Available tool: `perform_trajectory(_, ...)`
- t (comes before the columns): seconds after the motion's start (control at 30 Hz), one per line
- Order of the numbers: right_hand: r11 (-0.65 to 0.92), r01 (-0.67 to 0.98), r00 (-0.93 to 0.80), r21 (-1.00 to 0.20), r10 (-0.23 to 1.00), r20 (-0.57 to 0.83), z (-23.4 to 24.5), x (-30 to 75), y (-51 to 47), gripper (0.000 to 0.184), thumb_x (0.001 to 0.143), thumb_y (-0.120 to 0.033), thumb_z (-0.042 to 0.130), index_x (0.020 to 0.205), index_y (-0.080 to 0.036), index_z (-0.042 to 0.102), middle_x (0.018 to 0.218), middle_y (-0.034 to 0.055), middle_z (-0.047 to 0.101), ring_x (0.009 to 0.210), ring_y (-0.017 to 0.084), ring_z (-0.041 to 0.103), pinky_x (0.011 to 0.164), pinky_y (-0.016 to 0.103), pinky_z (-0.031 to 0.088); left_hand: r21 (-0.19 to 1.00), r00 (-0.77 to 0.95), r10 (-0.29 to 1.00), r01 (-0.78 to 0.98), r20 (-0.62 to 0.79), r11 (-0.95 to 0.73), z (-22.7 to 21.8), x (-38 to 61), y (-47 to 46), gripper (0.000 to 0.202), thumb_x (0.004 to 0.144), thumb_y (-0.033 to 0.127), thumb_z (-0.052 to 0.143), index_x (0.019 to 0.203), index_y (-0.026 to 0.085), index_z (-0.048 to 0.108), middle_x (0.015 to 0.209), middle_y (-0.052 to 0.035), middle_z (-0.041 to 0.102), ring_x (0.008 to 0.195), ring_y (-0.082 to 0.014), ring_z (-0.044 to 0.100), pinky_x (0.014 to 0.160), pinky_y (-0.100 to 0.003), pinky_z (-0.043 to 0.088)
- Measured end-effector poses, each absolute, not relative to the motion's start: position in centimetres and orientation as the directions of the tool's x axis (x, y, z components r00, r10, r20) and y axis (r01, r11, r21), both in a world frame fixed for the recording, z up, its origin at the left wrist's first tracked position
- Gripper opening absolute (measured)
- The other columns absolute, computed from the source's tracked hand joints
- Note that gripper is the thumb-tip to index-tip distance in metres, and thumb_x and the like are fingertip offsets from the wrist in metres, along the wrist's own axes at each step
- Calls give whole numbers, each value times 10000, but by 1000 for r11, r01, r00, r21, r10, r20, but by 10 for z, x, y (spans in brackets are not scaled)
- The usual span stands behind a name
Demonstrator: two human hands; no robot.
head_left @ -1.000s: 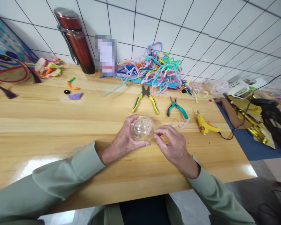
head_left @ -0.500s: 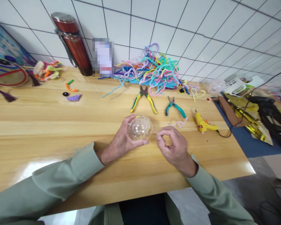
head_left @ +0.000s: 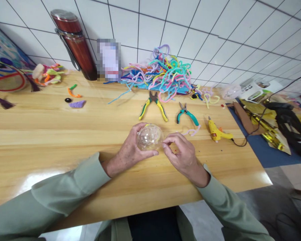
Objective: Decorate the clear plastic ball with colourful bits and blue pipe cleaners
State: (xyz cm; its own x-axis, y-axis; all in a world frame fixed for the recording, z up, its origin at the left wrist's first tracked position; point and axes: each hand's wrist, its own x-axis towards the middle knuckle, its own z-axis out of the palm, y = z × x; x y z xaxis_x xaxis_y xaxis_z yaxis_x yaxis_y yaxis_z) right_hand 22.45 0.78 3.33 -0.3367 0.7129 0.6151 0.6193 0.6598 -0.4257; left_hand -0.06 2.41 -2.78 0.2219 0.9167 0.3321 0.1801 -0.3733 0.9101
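A clear, see-through ball [head_left: 150, 136] sits in my left hand [head_left: 127, 149], with the thumb below it and the fingers behind and above. On its right side my right hand [head_left: 181, 152] is closed in a pinch, thumb and forefinger tips right at the ball's edge. What the pinch holds is too small to make out. Beyond the hands lie yellow-and-green pliers [head_left: 153, 105] and smaller teal pliers [head_left: 187, 113], both with handles spread. A pink pipe cleaner piece [head_left: 192, 130] lies just past my right hand.
A heap of coloured pipe cleaners [head_left: 165, 77] lies against the tiled wall, beside a red thermos [head_left: 76, 45]. On the right rests a yellow glue gun [head_left: 217, 130] with a black cord. A purple scrap [head_left: 77, 104] and a black disc [head_left: 68, 100] lie at left.
My right hand has moved left, bringing its pinched fingertips up to the ball's right edge. My left hand keeps its hold on the ball.
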Motion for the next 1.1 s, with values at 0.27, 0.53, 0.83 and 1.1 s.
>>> perform_trajectory(0.27, 695, 614, -356, -375, 668, 654, 29, 223, 6, 197, 986, -62, 673, 1031, -254, 662, 899, 39, 799, 837, 188, 783, 744, 327, 646, 902, 226, 910, 184, 347, -390, -28, 0, 25, 1004, 751, 548, 974, 1521, 268, 394, 1493, -144, 564, 1405, -336, 623, 1217, -548, 520)
perform_trajectory(0.53, 704, 627, -366, -332, 643, 673, 32, 222, 4, 213, 945, -73, 686, 994, -266, 612, 875, 29, 763, 825, 199, 766, 713, 335, 628, 897, 208, 913, 204, 351, -392, -31, 0, 25, 1027, 727, 560, 984, 1522, 271, 402, 1490, -147, 569, 1405, -349, 622, 1216, -563, 517)
perform_trajectory(0.83, 658, 617, -316, -432, 710, 630, 32, 226, 5, 213, 962, -76, 659, 948, -273, 580, 819, -4, 730, 760, 181, 732, 704, 308, 580, 902, 210, 912, 185, 352, -391, -30, 0, 25, 1019, 722, 538, 991, 1518, 275, 412, 1490, -134, 570, 1410, -343, 619, 1220, -556, 515)
perform_trajectory(1.1, 549, 672, -215, -497, 787, 579, 37, 243, 6, 95, 1043, -197, 598, 985, -271, 599, 842, 0, 728, 766, 185, 722, 702, 314, 568, 929, 233, 927, 159, 295, -335, -24, -2, 24, 1017, 716, 515, 1001, 1510, 288, 409, 1509, -132, 564, 1423, -342, 609, 1241, -570, 497)
